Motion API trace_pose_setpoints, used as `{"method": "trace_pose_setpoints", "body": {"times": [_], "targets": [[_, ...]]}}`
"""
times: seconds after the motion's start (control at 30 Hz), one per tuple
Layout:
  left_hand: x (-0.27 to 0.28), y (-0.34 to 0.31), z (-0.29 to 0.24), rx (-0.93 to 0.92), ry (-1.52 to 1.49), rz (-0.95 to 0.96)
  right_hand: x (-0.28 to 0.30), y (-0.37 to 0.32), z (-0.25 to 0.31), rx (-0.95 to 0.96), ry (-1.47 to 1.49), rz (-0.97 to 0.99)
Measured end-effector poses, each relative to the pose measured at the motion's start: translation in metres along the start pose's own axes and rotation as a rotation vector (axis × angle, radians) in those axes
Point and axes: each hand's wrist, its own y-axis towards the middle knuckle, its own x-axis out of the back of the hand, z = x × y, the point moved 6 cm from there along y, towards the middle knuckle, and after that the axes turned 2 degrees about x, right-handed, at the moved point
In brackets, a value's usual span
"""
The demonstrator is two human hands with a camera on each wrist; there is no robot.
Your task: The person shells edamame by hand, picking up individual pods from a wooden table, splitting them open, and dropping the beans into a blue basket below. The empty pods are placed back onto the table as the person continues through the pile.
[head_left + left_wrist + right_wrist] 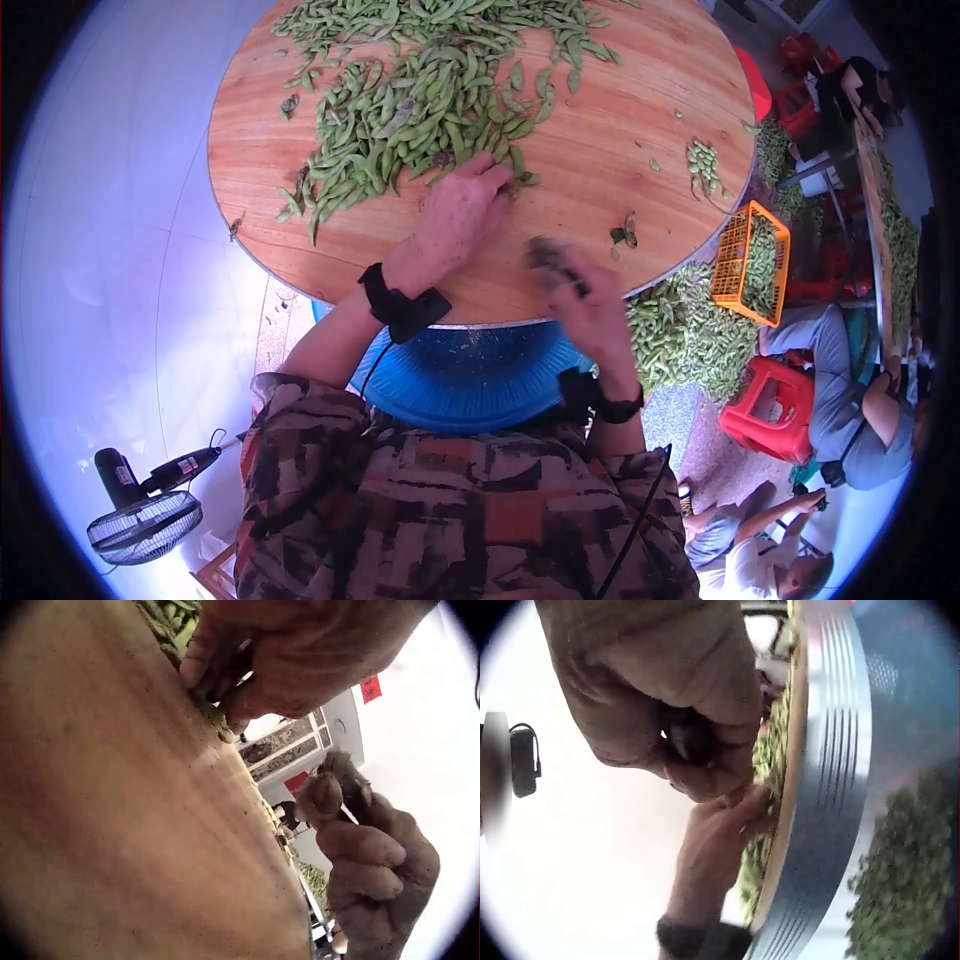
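A heap of green soybean pods (410,125) lies on the round wooden table (620,130). My left hand (455,225) is at the near edge of the heap, fingers bent down to the wood. In the left wrist view it pinches a green pod (217,724) between thumb and fingers. My right hand (595,315), blurred, is raised by the table's near rim, its fingers curled round a small dark object (690,739). A ragged greyish tip (345,769) shows at the thumb in the left wrist view; I cannot tell what the object is.
Shelled beans (703,165) and dark scraps (625,232) lie on the right of the table. Below its near edge is a blue basin (460,385). An orange crate (735,260), floor pods (690,325) and a red stool (770,410) stand right; a fan (145,525) is left.
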Motion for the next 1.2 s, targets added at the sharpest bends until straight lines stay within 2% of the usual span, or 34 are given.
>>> {"method": "trace_pose_setpoints", "body": {"times": [0.03,0.1,0.13,0.2,0.23,0.37,0.5,0.53,0.6,0.63,0.73,0.77,0.83,0.87,0.9,0.97,1.0,1.03,1.07,1.1,1.13,1.17,1.2], "targets": [[-0.002,0.000,0.003,-0.005,-0.004,0.002,-0.009,0.004,0.004,0.000,-0.003,-0.006],[-0.004,-0.001,0.006,-0.013,-0.020,-0.032,-0.032,0.011,0.012,0.046,-0.105,0.201],[-0.005,-0.002,0.007,-0.013,-0.023,-0.029,-0.032,0.017,0.006,0.042,-0.105,0.198],[-0.003,-0.003,0.010,0.000,-0.026,-0.025,-0.019,0.034,-0.011,0.134,-0.104,0.020],[-0.002,-0.003,0.010,-0.004,-0.028,-0.025,-0.016,0.041,-0.019,0.135,-0.107,0.016],[0.005,-0.008,0.003,-0.036,-0.085,-0.056,0.020,0.057,-0.032,0.150,-0.097,-0.217],[0.006,-0.012,0.000,-0.049,-0.107,-0.033,0.062,0.050,-0.040,0.209,-0.186,-0.452],[0.007,-0.013,0.001,-0.047,-0.107,-0.036,0.070,0.046,-0.043,0.209,-0.187,-0.449],[0.006,-0.014,0.002,-0.038,-0.070,-0.002,0.097,0.028,-0.050,0.146,-0.163,-0.639],[0.005,-0.015,0.003,-0.034,-0.069,-0.005,0.103,0.023,-0.050,0.147,-0.164,-0.634],[0.002,-0.014,0.003,-0.043,-0.112,0.017,0.115,-0.002,-0.021,0.226,-0.559,-0.864],[0.002,-0.012,0.003,-0.017,-0.090,0.007,0.109,-0.003,-0.012,0.226,-0.561,-0.864],[0.000,-0.012,0.004,0.008,-0.069,0.003,0.091,0.000,0.000,0.235,-0.375,-0.768],[-0.001,-0.011,0.004,0.005,-0.028,0.011,0.081,0.006,0.001,0.196,-0.260,-0.652],[-0.003,-0.010,0.004,0.004,0.012,0.016,0.075,0.007,0.004,0.198,-0.261,-0.654],[0.000,-0.009,0.004,0.010,0.006,-0.026,0.050,0.018,0.001,0.112,-0.095,-0.424],[0.003,-0.009,0.005,0.019,-0.001,-0.064,0.044,0.019,0.003,0.114,-0.093,-0.423],[0.004,-0.009,0.004,0.019,0.002,-0.063,0.034,0.022,0.001,0.053,-0.081,-0.340],[0.008,-0.009,0.003,0.013,-0.148,-0.077,0.025,0.023,-0.001,-0.009,-0.069,-0.259],[0.011,-0.009,0.001,0.007,-0.300,-0.088,0.022,0.024,0.000,-0.012,-0.068,-0.261],[0.011,-0.009,-0.002,0.006,-0.301,-0.084,0.015,0.027,-0.004,-0.065,0.056,-0.202],[0.004,-0.009,0.000,0.150,-0.555,0.029,0.008,0.029,-0.006,-0.116,0.180,-0.142],[-0.005,-0.011,0.002,0.296,-0.807,0.144,0.005,0.031,-0.003,-0.117,0.181,-0.145]]}}
